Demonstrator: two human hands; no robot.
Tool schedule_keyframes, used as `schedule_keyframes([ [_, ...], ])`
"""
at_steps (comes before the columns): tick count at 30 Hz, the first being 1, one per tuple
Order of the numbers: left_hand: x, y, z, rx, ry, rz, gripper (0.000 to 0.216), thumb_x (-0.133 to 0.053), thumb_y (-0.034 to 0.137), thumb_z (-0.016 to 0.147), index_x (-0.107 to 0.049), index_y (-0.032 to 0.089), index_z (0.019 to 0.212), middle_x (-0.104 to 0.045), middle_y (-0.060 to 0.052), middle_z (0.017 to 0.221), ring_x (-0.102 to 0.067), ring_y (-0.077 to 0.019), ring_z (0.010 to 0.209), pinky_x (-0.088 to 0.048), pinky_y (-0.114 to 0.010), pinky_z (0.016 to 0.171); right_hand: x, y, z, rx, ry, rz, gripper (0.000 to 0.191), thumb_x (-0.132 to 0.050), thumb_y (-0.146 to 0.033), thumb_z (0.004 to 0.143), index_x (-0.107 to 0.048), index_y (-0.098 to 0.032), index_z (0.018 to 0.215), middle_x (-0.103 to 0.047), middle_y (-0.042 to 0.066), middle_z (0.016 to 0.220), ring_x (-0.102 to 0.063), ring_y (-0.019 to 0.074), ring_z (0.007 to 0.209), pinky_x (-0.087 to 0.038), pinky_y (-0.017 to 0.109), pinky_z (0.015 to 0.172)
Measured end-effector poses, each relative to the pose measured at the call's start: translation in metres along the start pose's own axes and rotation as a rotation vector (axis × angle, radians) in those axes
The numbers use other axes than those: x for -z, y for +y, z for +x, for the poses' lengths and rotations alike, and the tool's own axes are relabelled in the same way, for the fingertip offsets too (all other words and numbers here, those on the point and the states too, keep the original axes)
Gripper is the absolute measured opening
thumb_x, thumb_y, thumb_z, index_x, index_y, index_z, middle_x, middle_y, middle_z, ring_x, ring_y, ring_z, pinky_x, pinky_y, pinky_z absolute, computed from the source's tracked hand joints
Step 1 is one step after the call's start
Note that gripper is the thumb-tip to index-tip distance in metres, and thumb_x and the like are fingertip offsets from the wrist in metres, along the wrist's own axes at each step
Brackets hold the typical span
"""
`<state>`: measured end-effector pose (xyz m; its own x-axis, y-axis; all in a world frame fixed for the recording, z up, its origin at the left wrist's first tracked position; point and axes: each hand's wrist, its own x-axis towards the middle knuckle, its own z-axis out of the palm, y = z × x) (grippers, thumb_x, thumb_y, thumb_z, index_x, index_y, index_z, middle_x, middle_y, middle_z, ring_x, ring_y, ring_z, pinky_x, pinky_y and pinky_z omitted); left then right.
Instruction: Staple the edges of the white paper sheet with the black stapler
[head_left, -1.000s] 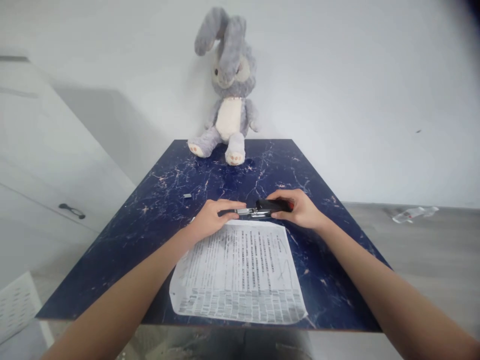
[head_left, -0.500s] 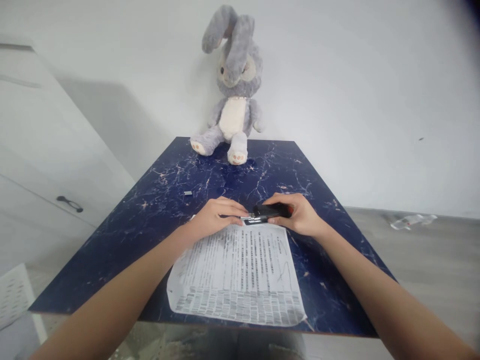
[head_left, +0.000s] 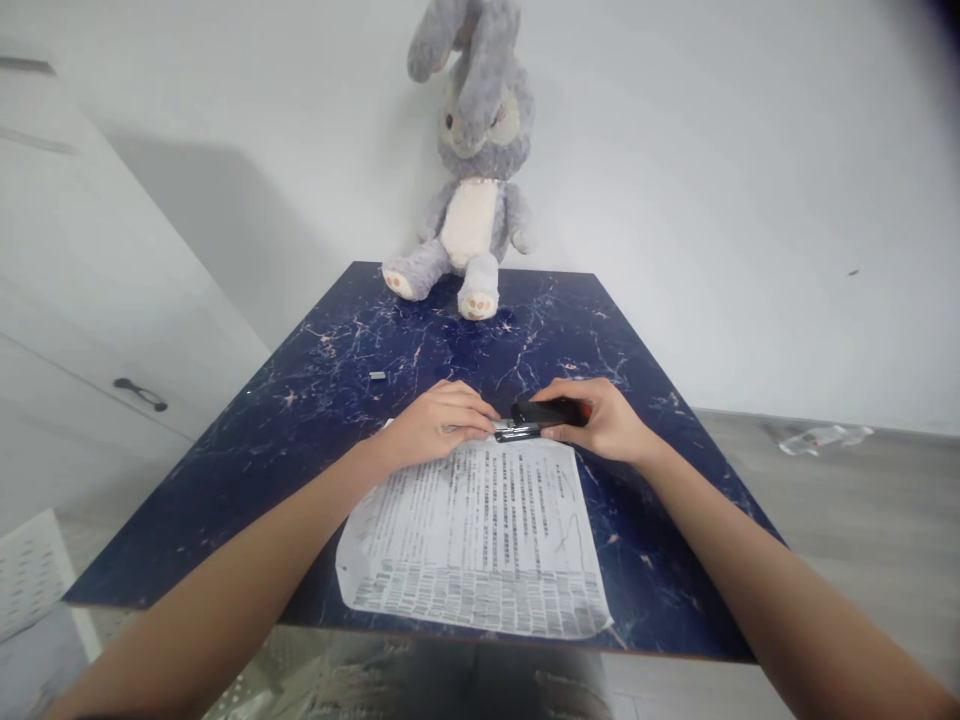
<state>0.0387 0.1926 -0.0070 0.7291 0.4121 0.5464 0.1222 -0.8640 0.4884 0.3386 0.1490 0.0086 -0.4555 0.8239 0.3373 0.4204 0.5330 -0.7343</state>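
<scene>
A black stapler (head_left: pixel 550 412) with a bright metal part at its left end lies level above the far edge of a printed sheet of paper (head_left: pixel 480 540). My right hand (head_left: pixel 609 425) is closed around the stapler's right end, thumb on the near side. From the left, my left hand (head_left: pixel 439 425) pinches at the metal end, its fingers close together; the fingertips hide exactly what they grip there. The wrist of this hand rests over the paper's far left corner. A small strip of staples (head_left: pixel 377 376) lies apart on the table, beyond my left hand.
The dark blue marbled table (head_left: pixel 300 400) ends close to my body. A grey plush rabbit (head_left: pixel 472 220) sits at its far edge against the wall. Clear plastic packaging (head_left: pixel 825 438) lies on the floor at right. A white cabinet (head_left: pixel 90 300) stands at left.
The whole view has tilted down slightly, so the rabbit's ears are cut off at the top. Both hands keep their hold at the stapler, with little visible movement.
</scene>
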Motion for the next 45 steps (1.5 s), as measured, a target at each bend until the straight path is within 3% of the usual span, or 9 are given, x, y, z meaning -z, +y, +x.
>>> schedule_keyframes([
  [7,-0.006,0.004,0.001,0.03,0.065,0.037,0.01,-0.076,0.028,0.092,-0.08,0.024,0.101,-0.081,-0.004,0.106,-0.075,-0.0214,0.101,-0.053,-0.043,0.097,-0.002,-0.005,0.0,0.016,0.013,-0.049,0.028,-0.078,-0.029,0.085,-0.077,-0.02,0.111,-0.077,0.006,0.102,-0.071,0.0211,0.087,-0.053,0.033,0.076],
  [17,-0.007,0.005,0.001,0.057,0.266,0.099,0.008,-0.074,0.02,0.091,-0.078,0.024,0.097,-0.082,-0.002,0.099,-0.076,-0.0182,0.089,-0.055,-0.039,0.09,-0.001,-0.004,0.0,-0.03,0.116,-0.122,0.029,-0.08,-0.027,0.081,-0.076,-0.021,0.11,-0.079,0.005,0.103,-0.073,0.0223,0.089,-0.055,0.034,0.078],
  [25,-0.013,0.009,0.003,0.101,0.225,0.014,0.013,-0.069,0.018,0.093,-0.08,0.024,0.093,-0.082,-0.002,0.094,-0.075,-0.0182,0.089,-0.057,-0.038,0.087,-0.005,-0.004,0.002,-0.013,0.073,-0.129,0.029,-0.078,-0.028,0.083,-0.077,-0.021,0.111,-0.079,0.007,0.105,-0.073,0.0237,0.092,-0.056,0.036,0.08],
  [30,-0.012,0.01,0.002,0.153,0.269,-0.021,0.009,-0.072,0.024,0.094,-0.082,0.026,0.092,-0.082,-0.002,0.095,-0.077,-0.0197,0.09,-0.06,-0.039,0.088,-0.005,-0.001,0.001,-0.022,0.089,-0.098,0.03,-0.079,-0.029,0.083,-0.076,-0.021,0.112,-0.079,0.007,0.105,-0.073,0.0248,0.092,-0.058,0.038,0.083],
  [37,-0.006,0.009,0.003,0.359,0.491,-0.17,0.011,-0.073,0.031,0.094,-0.082,0.024,0.096,-0.081,-0.004,0.103,-0.076,-0.0186,0.098,-0.062,-0.038,0.096,-0.007,-0.001,0.001,-0.026,0.085,-0.1,0.029,-0.08,-0.025,0.082,-0.076,-0.022,0.111,-0.078,0.006,0.104,-0.073,0.0229,0.091,-0.057,0.035,0.081],
  [41,-0.009,0.003,0.003,0.504,0.513,-0.401,0.017,-0.079,0.034,0.089,-0.082,0.022,0.1,-0.082,-0.005,0.103,-0.078,-0.0198,0.095,-0.064,-0.041,0.096,-0.007,0.0,0.001,-0.027,0.085,-0.098,0.03,-0.079,-0.023,0.081,-0.077,-0.021,0.111,-0.078,0.005,0.104,-0.073,0.0222,0.09,-0.057,0.034,0.081],
  [45,-0.014,0.001,0.002,0.545,0.501,-0.491,0.023,-0.087,0.033,0.08,-0.082,0.022,0.1,-0.082,-0.006,0.104,-0.078,-0.0211,0.095,-0.065,-0.042,0.096,-0.006,0.003,0.001,-0.033,0.097,-0.108,0.03,-0.079,-0.025,0.082,-0.077,-0.021,0.112,-0.079,0.006,0.104,-0.073,0.0227,0.09,-0.057,0.035,0.082],
])
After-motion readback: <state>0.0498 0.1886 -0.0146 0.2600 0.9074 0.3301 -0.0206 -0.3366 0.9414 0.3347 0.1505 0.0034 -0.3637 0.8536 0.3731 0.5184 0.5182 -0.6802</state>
